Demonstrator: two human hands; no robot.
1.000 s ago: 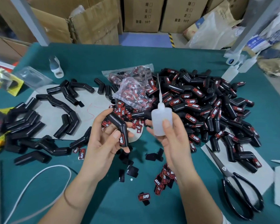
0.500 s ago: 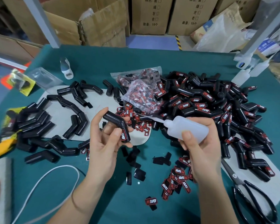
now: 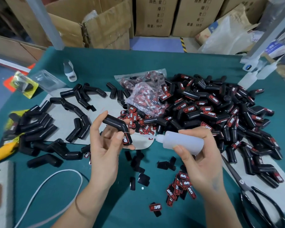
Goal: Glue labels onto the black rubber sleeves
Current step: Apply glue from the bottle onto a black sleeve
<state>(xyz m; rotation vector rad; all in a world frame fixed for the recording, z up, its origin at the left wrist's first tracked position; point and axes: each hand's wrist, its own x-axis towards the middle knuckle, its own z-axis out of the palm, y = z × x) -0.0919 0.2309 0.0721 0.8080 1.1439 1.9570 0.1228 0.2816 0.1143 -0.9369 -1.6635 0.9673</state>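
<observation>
The glue bottle (image 3: 183,142) has swung down from upright to lie almost level, its thin nozzle now aimed at the black rubber sleeve (image 3: 118,129) beside it. The right hand (image 3: 201,160) grips the bottle, thumb across its near side and fingers curled behind. The left hand (image 3: 105,145) holds the bent sleeve up above the bench (image 3: 105,203), pinched between thumb and fingertips, with a red-and-black label (image 3: 125,139) (it reads TAPER) on the sleeve's lower leg. The nozzle tip sits just beside that label; whether it touches cannot be told.

Beyond the bottle lies a big pile of labelled sleeves (image 3: 217,116). On the far side of the held sleeve from the bottle, plain sleeves (image 3: 39,129) lie scattered. Loose labels (image 3: 179,186) lie on the bench below the bottle, and scissors (image 3: 260,199) rest well off from it towards the bench's near right corner.
</observation>
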